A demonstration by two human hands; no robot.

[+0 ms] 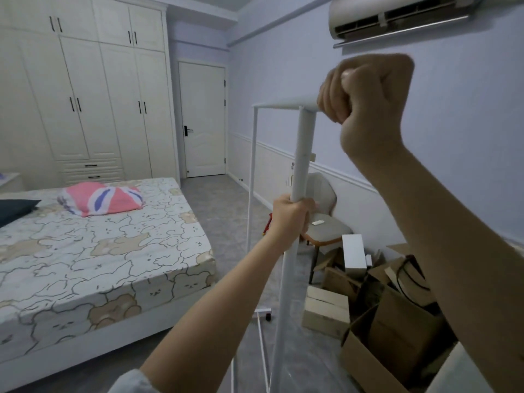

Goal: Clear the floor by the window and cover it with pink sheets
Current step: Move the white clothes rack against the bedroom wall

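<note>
A person grips a white garment rack with both hands in a bedroom. The right hand is raised, fingers curled round the near end of the rack's top bar, while the left hand is clenched lower down round the near upright pole. The hands are apart, one above the other. The rack stands upright at the centre of the scene, its thin far pole dropping towards a wheeled foot on the grey floor.

To the left lies a bed with a bear-patterned sheet, a pink pillow with blue and white markings resting on it towards the far side. Cream wardrobes line the far left wall beside a closed white door. On the right, against the lilac wall, a chair stands behind the rack, with cardboard boxes heaped on the floor nearer the camera. An air conditioner hangs high on that wall. No window or pink sheets fall within the view.
</note>
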